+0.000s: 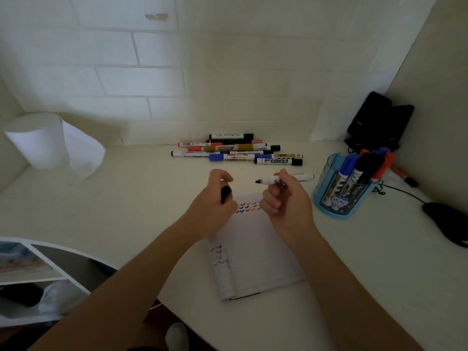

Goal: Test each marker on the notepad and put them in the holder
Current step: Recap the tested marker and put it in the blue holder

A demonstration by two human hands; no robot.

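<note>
My right hand grips an uncapped white marker, its dark tip pointing left above the notepad. My left hand is closed on the black cap, a short way left of the tip. The white notepad lies on the desk under both hands, with rows of small coloured tick marks near its top edge and left margin. A pile of several markers lies against the wall behind. The blue holder stands at the right with several markers upright in it.
A paper towel roll stands at the back left. A black mouse with its cable lies at the far right, and black devices lean in the corner. A red marker lies behind the holder. A white shelf unit sits at lower left.
</note>
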